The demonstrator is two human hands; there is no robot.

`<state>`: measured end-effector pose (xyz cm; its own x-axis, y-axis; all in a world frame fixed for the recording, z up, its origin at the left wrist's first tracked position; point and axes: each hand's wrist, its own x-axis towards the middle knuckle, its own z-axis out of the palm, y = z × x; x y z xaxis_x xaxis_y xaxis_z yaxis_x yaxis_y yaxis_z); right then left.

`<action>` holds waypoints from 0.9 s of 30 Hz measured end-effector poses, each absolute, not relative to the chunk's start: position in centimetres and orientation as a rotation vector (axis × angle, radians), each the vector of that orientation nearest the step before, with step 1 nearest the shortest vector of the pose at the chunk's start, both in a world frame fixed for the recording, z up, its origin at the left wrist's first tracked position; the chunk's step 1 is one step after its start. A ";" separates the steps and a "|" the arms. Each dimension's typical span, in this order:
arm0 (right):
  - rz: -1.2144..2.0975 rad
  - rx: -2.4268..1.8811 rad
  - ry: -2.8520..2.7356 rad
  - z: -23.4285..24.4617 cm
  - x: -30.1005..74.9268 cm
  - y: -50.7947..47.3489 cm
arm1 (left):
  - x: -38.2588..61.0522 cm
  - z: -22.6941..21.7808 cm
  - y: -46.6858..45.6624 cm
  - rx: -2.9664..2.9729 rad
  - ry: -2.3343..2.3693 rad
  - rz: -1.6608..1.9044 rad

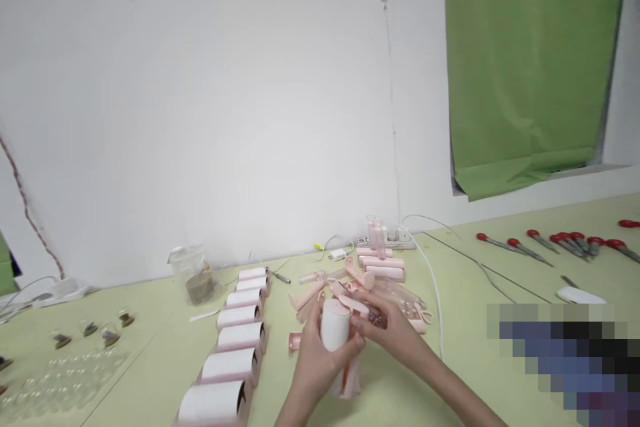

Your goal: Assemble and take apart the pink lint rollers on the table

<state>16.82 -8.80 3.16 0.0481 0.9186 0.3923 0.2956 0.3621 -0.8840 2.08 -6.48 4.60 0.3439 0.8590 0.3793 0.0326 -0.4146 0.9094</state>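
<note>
overlapping a white cylinder (335, 327), the hands (319, 361) partly hide it

A green curtain (525, 73) hangs at the right against the white wall (225, 93). On the pale green surface (470, 307) below it, red-ended grey tools (570, 241) lie in a loose group. A power strip (409, 246) sits near the wall, beside a white cable (438, 300). Toward the left stands a clear container (193, 273) with brown contents; farther left are small clear domes (110, 335).
</note>
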 end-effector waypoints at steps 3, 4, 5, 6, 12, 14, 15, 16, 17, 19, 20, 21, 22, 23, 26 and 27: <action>0.728 -1.083 -1.527 2.3 16.3 -8.0 | 1.8 3.8 -6.8 1.633 0.713 1.122; 0.715 -1.082 -1.502 2.0 16.1 -7.7 | 1.9 3.5 -6.9 1.586 0.743 1.136; 0.712 -1.092 -1.486 1.8 15.8 -7.5 | 2.0 3.1 -6.9 1.538 0.788 1.155; 0.724 -1.107 -1.491 1.6 15.7 -7.3 | 2.1 2.7 -7.0 1.494 0.837 1.174; 0.681 -1.211 -1.546 2.4 14.5 -5.3 | 2.3 1.3 -6.5 1.298 0.926 1.326; 0.613 -1.247 -1.537 3.1 13.6 -4.1 | 2.0 1.3 -6.0 1.254 0.960 1.393; 0.594 -1.261 -1.542 3.5 13.0 -3.4 | 1.8 1.4 -5.8 1.231 0.987 1.429; 0.585 -1.273 -1.550 3.8 12.5 -2.8 | 1.6 1.5 -5.6 1.207 1.012 1.464; 0.583 -1.284 -1.560 4.0 11.9 -2.2 | 1.3 1.6 -5.3 1.183 1.027 1.501; 0.581 -1.313 -1.572 4.3 10.9 -1.0 | 0.7 2.0 -4.8 1.119 1.035 1.606; 0.574 -1.335 -1.570 4.3 10.5 -0.5 | 0.2 2.1 -4.6 1.072 1.026 1.666; 0.563 -1.363 -1.565 4.3 10.3 0.0 | -0.2 2.2 -4.3 1.016 1.016 1.718; 0.548 -1.397 -1.559 4.2 10.3 0.5 | -0.7 2.2 -4.0 0.957 1.008 1.751; 0.534 -1.439 -1.553 4.1 10.4 1.0 | -1.2 2.2 -3.7 0.900 1.007 1.763; 0.517 -1.589 -1.561 3.8 11.3 2.5 | -2.2 2.1 -2.9 0.772 1.019 1.755; 0.521 -1.641 -1.571 3.6 11.7 2.9 | -2.4 2.1 -2.7 0.758 1.017 1.752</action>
